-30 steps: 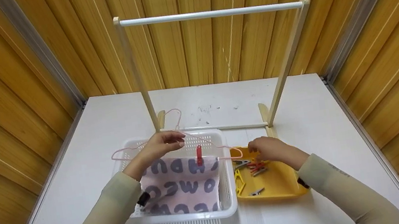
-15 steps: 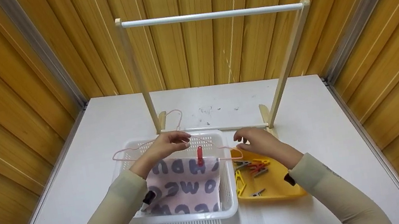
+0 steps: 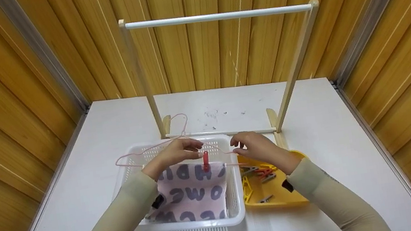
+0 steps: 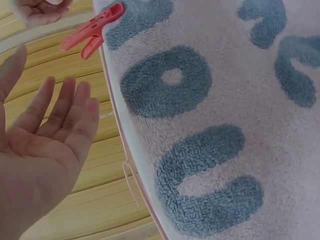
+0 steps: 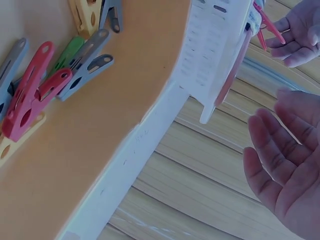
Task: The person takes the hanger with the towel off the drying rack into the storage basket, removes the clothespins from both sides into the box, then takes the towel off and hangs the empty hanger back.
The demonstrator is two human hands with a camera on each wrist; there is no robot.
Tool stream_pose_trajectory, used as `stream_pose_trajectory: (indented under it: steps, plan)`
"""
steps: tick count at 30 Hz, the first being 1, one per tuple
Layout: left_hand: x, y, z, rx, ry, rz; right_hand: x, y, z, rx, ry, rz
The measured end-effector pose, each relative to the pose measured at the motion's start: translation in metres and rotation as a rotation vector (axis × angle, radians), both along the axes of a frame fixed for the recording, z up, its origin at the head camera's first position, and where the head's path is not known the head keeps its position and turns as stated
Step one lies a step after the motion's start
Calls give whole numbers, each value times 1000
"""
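A pink towel with grey letters lies against the thin pink hanger over the white basket. A red clothespin clips the towel's upper edge near its right side. My left hand hovers over the hanger, fingertips just left of that clothespin; in the left wrist view its fingers are spread with nothing between them. Close by the hanger's right shoulder is my right hand, loosely bent and holding nothing, as the right wrist view of its palm confirms. My left forearm hides the towel's left upper corner.
The white perforated basket stands left of a yellow tray holding several clothespins in yellow, red, grey and green. Behind them rises a wooden rack with a white top bar. Wood-panelled walls surround the white table.
My right hand has moved left from above the yellow tray to the hanger's right shoulder. My left hand has shifted right and slightly down, closer to the red clothespin.
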State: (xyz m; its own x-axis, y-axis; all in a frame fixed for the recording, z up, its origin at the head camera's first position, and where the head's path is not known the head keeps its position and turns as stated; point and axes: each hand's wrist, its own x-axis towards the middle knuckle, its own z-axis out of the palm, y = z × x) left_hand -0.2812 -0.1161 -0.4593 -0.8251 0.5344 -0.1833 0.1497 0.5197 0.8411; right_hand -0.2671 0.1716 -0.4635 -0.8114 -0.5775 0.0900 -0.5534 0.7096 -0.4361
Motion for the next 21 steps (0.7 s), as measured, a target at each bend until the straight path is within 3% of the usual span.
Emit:
stream_pose_trajectory:
  steps: [8,11,16,21]
  plan:
    - [-6,9,-10,-40,43,-93,-1,-7,-3,-4,-11,13]
    - [-9,11,-14,-68,65,-101,-2,-8,-4,-14,-12,22]
    - [-11,14,-17,-104,35,-102,-1,-8,-5,0,-9,30]
    - [-10,17,-20,-110,18,-64,0,-6,-7,-2,13,51]
